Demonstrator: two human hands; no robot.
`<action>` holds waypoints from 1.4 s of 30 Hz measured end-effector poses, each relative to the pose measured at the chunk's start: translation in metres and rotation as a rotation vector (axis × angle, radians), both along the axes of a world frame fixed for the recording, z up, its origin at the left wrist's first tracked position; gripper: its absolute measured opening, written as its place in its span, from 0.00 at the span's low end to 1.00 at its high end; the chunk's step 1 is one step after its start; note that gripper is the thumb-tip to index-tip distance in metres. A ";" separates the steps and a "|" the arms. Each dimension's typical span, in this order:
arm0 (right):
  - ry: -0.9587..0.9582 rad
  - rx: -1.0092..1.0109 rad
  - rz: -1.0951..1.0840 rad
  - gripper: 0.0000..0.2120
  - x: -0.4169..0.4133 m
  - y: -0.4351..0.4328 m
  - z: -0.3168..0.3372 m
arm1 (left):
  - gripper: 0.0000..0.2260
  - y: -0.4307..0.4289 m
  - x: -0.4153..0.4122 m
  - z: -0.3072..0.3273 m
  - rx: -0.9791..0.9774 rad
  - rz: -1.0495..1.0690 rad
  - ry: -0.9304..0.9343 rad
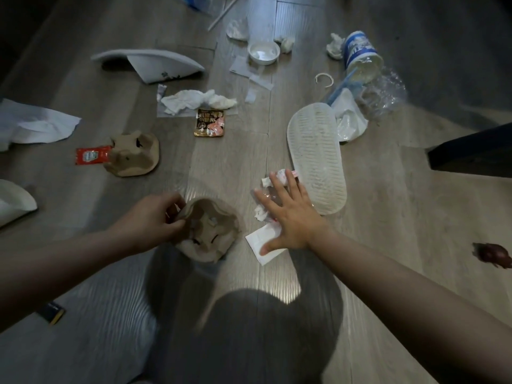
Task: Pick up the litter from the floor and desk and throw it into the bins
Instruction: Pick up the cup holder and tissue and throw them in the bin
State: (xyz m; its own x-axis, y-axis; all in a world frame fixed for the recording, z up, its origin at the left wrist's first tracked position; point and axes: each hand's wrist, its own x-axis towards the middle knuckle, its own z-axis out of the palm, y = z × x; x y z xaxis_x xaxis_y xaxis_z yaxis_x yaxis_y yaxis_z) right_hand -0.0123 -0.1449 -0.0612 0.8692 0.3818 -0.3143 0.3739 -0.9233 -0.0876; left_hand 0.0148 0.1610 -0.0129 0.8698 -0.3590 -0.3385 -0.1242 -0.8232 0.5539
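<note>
Litter [349, 126] lies scattered over the wooden floor [388, 217], and both hands are down among it. The left hand [153, 220] has its fingers [177, 224] curled round the near rim of a brown pulp cup carrier [210, 231] and grips it, thumb on one side and fingertips on the other. The carrier is moulded, creased and lies tilted. The right hand [292, 217] is spread wide and flat, holding nothing. Its fingers [278, 189] lie over a sheet of clear film [264, 194] and some crumpled white wrappers [260, 213], and its thumb presses on a square white napkin [259, 238].

Just right of those outstretched fingers a pale slipper [315, 159] lies sole up. Beyond the slipper, well past the fingertips, are a crushed clear bottle [389, 90] and a tipped tub [360, 54]. The tub has a blue band with white lettering too blurred to read.

Straight ahead of the fingers lie a dark printed sauce packet [209, 123], whose print cannot be made out, and a crumpled tissue [194, 101]. A small white bowl [263, 52] sits farther off.

Ahead and to the left of the left fingers are a second pulp carrier [133, 156] and, touching it, a red sachet [90, 156] whose white emblem is illegible. A bent white plate [149, 63] lies farther off.
</note>
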 end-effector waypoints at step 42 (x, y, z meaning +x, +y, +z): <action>-0.417 0.843 -0.492 0.15 0.003 -0.014 0.135 | 0.05 -0.038 0.027 0.067 -0.416 0.515 0.111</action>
